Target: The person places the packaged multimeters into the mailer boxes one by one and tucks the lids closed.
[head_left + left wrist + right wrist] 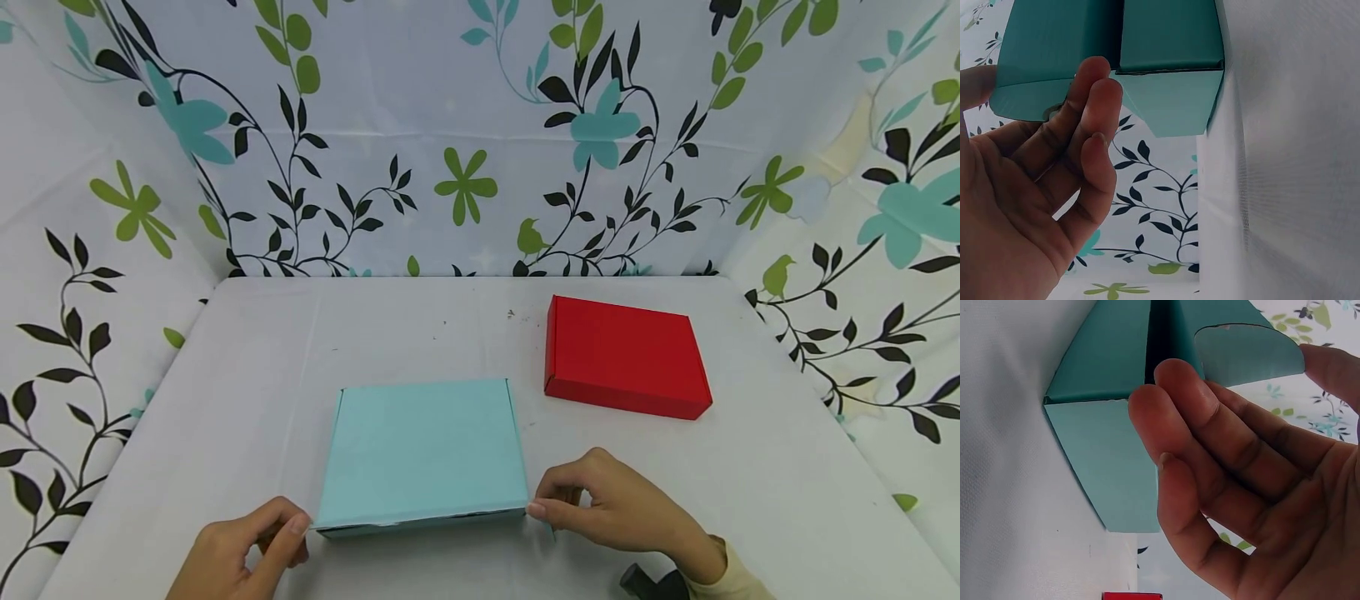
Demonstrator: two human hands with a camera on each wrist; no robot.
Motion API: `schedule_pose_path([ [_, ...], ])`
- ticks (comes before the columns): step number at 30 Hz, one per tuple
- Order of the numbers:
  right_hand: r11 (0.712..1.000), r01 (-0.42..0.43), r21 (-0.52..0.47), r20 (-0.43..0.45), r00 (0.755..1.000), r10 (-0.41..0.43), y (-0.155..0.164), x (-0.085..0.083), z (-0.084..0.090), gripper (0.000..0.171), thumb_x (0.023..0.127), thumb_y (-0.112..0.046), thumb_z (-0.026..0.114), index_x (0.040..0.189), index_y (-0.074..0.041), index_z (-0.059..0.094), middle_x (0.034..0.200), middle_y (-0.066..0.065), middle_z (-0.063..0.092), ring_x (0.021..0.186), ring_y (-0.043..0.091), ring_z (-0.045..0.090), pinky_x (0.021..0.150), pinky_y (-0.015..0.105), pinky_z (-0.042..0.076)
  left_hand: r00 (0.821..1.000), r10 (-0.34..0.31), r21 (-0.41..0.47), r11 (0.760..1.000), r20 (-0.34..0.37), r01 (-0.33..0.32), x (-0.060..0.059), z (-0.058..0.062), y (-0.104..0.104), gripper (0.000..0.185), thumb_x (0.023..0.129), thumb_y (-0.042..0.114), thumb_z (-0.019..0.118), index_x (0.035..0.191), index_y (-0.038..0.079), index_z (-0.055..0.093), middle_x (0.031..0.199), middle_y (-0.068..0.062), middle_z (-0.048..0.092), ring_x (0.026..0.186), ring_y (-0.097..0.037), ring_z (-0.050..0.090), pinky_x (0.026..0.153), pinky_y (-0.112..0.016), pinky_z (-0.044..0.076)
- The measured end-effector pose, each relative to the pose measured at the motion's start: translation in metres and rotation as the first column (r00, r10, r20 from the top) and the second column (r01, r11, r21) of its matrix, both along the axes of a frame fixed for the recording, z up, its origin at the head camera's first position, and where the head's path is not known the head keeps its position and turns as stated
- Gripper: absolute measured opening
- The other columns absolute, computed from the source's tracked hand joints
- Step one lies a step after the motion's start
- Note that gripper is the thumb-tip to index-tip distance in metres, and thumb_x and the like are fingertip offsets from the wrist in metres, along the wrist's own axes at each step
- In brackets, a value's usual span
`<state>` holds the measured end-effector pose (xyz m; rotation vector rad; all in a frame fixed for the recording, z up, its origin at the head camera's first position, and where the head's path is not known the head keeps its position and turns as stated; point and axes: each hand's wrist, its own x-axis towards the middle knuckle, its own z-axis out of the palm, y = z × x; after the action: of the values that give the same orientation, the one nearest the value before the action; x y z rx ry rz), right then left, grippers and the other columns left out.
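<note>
A light turquoise cardboard box (423,454) lies on the white table, its lid slightly raised along the front edge. At the front left corner my left hand (247,546) pinches the lid's side flap (1032,100) between thumb and fingers. On the other front corner, my right hand (615,504) pinches the matching rounded flap (1247,356). Both wrist views show a dark gap between the lid and the box's front wall. The box's inside is hidden.
A closed red cardboard box (626,358) sits behind and right of the turquoise one. The white table (247,392) is bordered by curtains (465,108) printed with leaves and flowers. A dark strap piece (652,581) shows by the right wrist.
</note>
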<state>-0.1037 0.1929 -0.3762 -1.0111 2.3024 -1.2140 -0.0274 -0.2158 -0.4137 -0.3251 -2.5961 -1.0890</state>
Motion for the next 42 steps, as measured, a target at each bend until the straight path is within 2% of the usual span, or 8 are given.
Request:
schedule_pose_path([
  [8,1.0,-0.014,0.025,0.03,0.999,0.013,-0.001,-0.002,-0.003,0.023,0.106,-0.03,0.062,0.095,-0.018,0.078,0.073,-0.016,0.066,0.067,0.002,0.062,0.056,0.028,0.054,0.999,-0.012,-0.012,1.0,0.053,0.013,0.0,-0.005,-0.001,0.029,0.101,0.005,0.063,0.081,0.026,0.063,0.062,0.027,0.052,0.05,0.003,0.049,0.045,-0.018,0.038],
  [17,0.997,-0.059,0.058,0.051,0.997,0.056,-0.001,-0.002,-0.01,0.026,0.108,-0.031,0.058,0.097,-0.016,0.076,0.073,-0.014,0.066,0.067,0.0,0.061,0.059,0.026,0.053,0.996,-0.009,-0.021,1.0,0.094,0.011,0.002,-0.009,0.0,0.032,0.103,0.007,0.062,0.078,0.027,0.059,0.061,0.026,0.05,0.048,0.004,0.049,0.045,-0.018,0.038],
  [21,0.995,-0.087,0.047,0.038,0.996,0.085,0.0,-0.002,-0.011,0.025,0.109,-0.029,0.058,0.096,-0.016,0.075,0.074,-0.014,0.066,0.066,-0.001,0.06,0.058,0.025,0.052,0.992,0.022,-0.033,0.999,0.126,-0.018,0.004,-0.009,0.002,0.033,0.103,0.009,0.062,0.077,0.027,0.057,0.059,0.026,0.049,0.048,0.003,0.049,0.045,-0.02,0.039],
  [27,0.993,-0.109,0.039,0.044,0.993,0.107,0.0,-0.002,-0.012,0.023,0.108,-0.029,0.059,0.097,-0.016,0.074,0.076,-0.012,0.068,0.067,-0.002,0.06,0.057,0.024,0.052,0.976,0.07,-0.061,0.996,0.208,-0.059,0.006,-0.009,0.006,0.03,0.106,0.016,0.06,0.078,0.026,0.058,0.062,0.027,0.054,0.051,0.003,0.053,0.044,-0.024,0.042],
  [37,0.991,-0.121,0.052,0.07,0.991,0.117,0.0,-0.002,-0.015,0.022,0.108,-0.03,0.06,0.099,-0.016,0.074,0.076,-0.012,0.068,0.067,-0.002,0.06,0.057,0.024,0.052,0.972,0.051,-0.042,0.998,0.23,-0.043,0.007,-0.01,0.005,0.024,0.105,0.015,0.061,0.083,0.026,0.059,0.066,0.028,0.06,0.054,0.002,0.056,0.045,-0.025,0.041],
  [42,0.99,-0.12,0.068,0.089,0.989,0.114,0.001,-0.004,-0.013,0.024,0.108,-0.032,0.059,0.1,-0.016,0.074,0.077,-0.013,0.069,0.067,-0.002,0.06,0.057,0.024,0.052,0.975,0.043,-0.022,0.999,0.217,-0.039,0.007,-0.009,0.005,0.022,0.103,0.013,0.064,0.084,0.024,0.059,0.067,0.029,0.062,0.055,0.002,0.057,0.044,-0.025,0.04],
])
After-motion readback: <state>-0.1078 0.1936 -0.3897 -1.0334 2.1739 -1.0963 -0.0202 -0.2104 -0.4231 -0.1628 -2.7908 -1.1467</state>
